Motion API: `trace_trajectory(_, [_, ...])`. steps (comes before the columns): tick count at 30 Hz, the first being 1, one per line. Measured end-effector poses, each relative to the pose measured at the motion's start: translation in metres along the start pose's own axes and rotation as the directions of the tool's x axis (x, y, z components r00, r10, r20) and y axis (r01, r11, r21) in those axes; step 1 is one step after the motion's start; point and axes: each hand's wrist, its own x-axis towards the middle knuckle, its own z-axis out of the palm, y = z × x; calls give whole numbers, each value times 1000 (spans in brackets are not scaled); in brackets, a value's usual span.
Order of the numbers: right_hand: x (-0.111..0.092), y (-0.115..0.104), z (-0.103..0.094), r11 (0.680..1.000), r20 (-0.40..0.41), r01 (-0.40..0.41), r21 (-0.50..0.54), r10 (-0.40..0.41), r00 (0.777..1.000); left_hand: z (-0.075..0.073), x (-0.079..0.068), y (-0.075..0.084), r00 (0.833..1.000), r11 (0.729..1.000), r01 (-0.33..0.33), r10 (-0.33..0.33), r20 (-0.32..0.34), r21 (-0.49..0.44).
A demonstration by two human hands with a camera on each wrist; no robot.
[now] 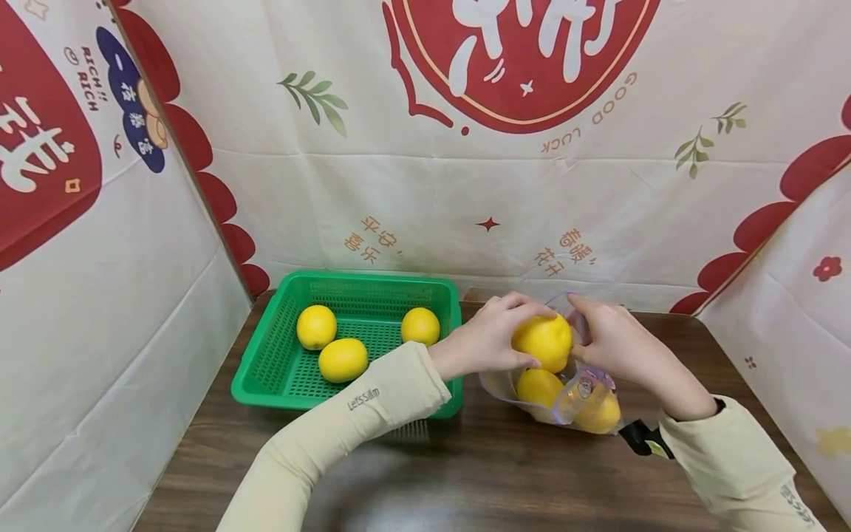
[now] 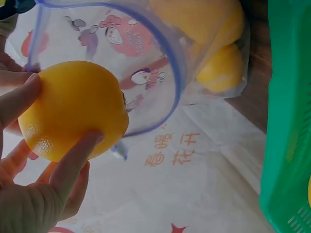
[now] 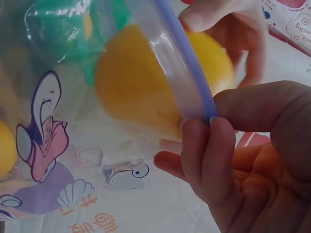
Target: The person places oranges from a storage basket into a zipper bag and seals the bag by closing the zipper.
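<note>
My left hand [image 1: 495, 336] grips a yellow lemon [image 1: 547, 341] between thumb and fingers, at the mouth of a clear zip bag. The bag [image 2: 153, 119] has a purple-blue zip rim and printed cartoon figures. In the right wrist view, my right hand [image 3: 252, 150] pinches the bag's zip edge [image 3: 192, 73], with the held lemon [image 3: 131, 82] partly behind the clear plastic. Lower in the bag lie more lemons, one [image 1: 538, 387] beneath the held one and another [image 1: 600, 414] at the near right corner.
A green perforated basket [image 1: 242, 384] stands left of the bag with lemons in it: two at its left [image 1: 316, 327] and one [image 1: 420, 326] at its right, partly behind my left arm. Both rest on a dark wooden table [image 1: 465, 473]. Printed white cloth walls [image 1: 432, 199] surround the back and sides.
</note>
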Motion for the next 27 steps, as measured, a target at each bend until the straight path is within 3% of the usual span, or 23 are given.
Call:
trace_trajectory(3, [0,0,0,1000,6,-1,-1,1,1000,5,3,-1,1000,998,-4,2,28,60])
trace_trajectory(7, [-1,-2,-1,1000,12,-16,-12,17,1000,11,4,-3,998,974,-46,34,61,221])
trace_trajectory(11, [-2,-3,-2,999,7,-38,-6,38,999,17,1,-8,996,952,-7,-20,85,305])
trace_trajectory(18, [-1,-2,-1,1000,-31,-23,4,23,999,18,-1,-20,987,948,41,-87,133,317])
trace_trajectory(24, [1,-6,-2,999,-40,-47,15,47,998,7,-5,-27,945,951,136,-209,253,277])
trace_trajectory(27, [1,-5,-4,996,-28,-83,9,83,996,3,-10,-33,937,956,156,-223,268,250])
